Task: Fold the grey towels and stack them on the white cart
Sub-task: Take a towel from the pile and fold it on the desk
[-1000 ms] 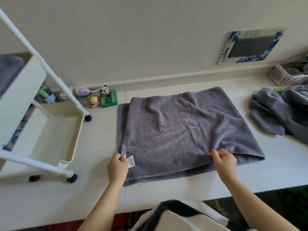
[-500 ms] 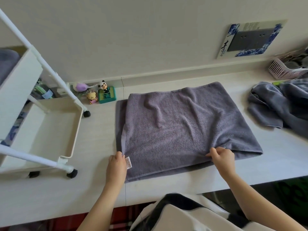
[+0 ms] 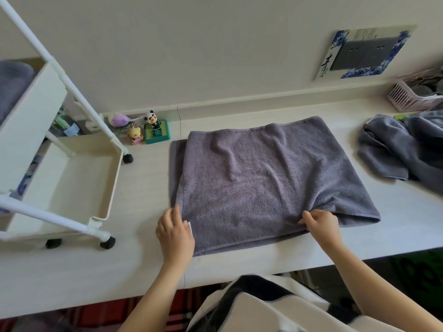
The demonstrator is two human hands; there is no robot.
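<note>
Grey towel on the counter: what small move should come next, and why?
Probably lift the near edge and fold it away toward the wall. The grey towel lies once-folded and flat, the left hand is at its near-left corner, and the right hand pinches the near edge.

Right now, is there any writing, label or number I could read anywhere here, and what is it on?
"青": large black character on the left strip of the blue-and-white wall plaque; the smaller marks below it are too small to read.
White tag on the grey towel, by the left hand: too blurred to read.
Panda figurine and its green base: no legible text.
</note>
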